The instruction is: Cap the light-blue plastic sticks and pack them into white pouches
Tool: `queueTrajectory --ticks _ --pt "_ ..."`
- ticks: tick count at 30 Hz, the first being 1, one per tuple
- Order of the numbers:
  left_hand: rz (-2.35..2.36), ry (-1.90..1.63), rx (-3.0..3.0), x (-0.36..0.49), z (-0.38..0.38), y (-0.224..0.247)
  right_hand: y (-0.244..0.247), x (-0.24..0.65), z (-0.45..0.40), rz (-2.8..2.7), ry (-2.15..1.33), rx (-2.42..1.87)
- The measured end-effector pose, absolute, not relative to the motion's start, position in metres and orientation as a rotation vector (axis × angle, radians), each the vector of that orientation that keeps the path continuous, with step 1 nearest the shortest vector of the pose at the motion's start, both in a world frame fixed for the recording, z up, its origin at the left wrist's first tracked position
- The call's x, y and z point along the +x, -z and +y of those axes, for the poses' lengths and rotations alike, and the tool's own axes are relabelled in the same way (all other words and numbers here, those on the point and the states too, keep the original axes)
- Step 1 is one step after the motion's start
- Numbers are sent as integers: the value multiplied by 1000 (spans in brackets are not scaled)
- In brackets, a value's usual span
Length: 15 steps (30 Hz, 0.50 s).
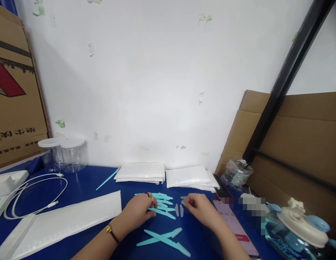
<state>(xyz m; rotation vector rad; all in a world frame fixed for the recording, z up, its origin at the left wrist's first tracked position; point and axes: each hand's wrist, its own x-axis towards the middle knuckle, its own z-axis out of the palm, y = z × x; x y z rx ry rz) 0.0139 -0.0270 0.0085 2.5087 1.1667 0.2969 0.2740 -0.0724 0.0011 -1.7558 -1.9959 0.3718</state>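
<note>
My left hand (139, 210), with a ring and a dark bracelet, curls its fingers over a pile of teal eyebrow razors (164, 208). Its fingertips are partly hidden, and the razors lie under and beside them. To its right, my right hand (199, 207) has thumb and fingers pinched together at a small translucent blade cover (183, 200). Two more translucent blade covers (181, 210) lie on the blue table between the hands. Nearer to me, two teal eyebrow razors (164, 238) lie crossed. A single teal razor (107, 179) lies apart at the back left.
Two stacks of white padded packets (140, 172) (188, 176) lie by the wall. A long white packet (73, 220) and a white cable (35, 213) are at left, with clear jars (73, 155) behind. A phone (235, 227) and a blue bottle (295, 231) stand right.
</note>
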Motion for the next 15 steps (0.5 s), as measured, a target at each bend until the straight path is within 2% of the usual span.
queueTrajectory --ticks 9,15 --pt "1199 -244 2575 16 -24 -7 16 252 -68 -2129 -68 -2067" --pt "1193 -277 2524 12 -22 -6 14 249 -72 -2237 114 -2082"
